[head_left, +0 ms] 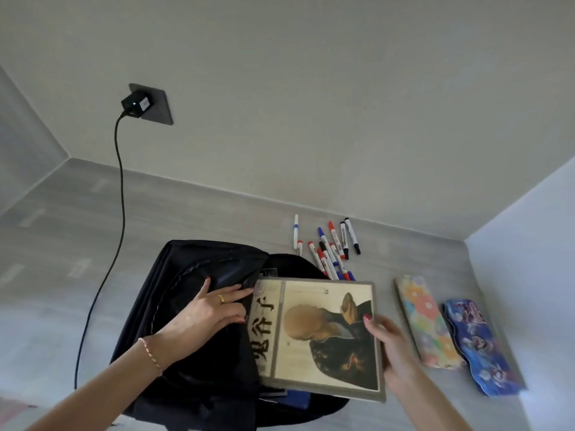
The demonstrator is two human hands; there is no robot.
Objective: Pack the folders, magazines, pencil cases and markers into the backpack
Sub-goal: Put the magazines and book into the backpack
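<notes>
The left hand's (208, 309) fingers curl over the edge of the backpack's (186, 337) flap, thumb spread away from them on the black fabric, gripping it and holding the opening wide; a gold ring sits on one finger and a thin bracelet on the wrist. The right hand (392, 348) pinches the right edge of a magazine (317, 337), thumb on the cover and the other fingers hidden beneath it. The magazine's left edge sits at the mouth of the backpack, partly over the opening, with something blue showing beneath its lower edge. Behind the magazine a cluster of markers (329, 247) lies on the grey table (62, 244). To the right lie two pencil cases, a floral one (426, 321) and a blue one (479, 343), side by side. A black cable (119, 188) runs from a wall plug down beside the backpack
</notes>
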